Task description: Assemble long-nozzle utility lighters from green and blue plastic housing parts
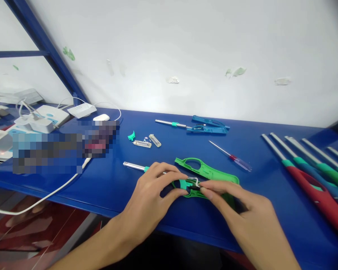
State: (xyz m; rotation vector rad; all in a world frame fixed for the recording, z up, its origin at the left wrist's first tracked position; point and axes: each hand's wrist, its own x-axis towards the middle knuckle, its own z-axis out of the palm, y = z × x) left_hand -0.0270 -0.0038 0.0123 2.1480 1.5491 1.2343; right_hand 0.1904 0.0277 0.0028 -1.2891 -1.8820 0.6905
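An opened green gas lighter [192, 194] lies between my two hands, its metal tube [133, 165] pointing left. My left hand [153, 193] is closed over its front part, thumb and index finger at the turquoise trigger [183, 184]. With thumb and index finger pressed together, my right hand [246, 210] pinches the end of a small black igniter piece [195, 188] in the shell. A white wire [197, 181] loops above that piece. Just behind, the other green shell half [214, 173] lies with its inner side up. My fingers hide part of the lighter.
A screwdriver [235, 159] lies behind my right hand. Farther back are an opened blue lighter [207, 129], clear fuel tanks [142, 144] and a loose turquoise trigger [132, 136]. Several lighters, including a red one [312, 191], lie right. A white cable [64, 184] crosses the left edge.
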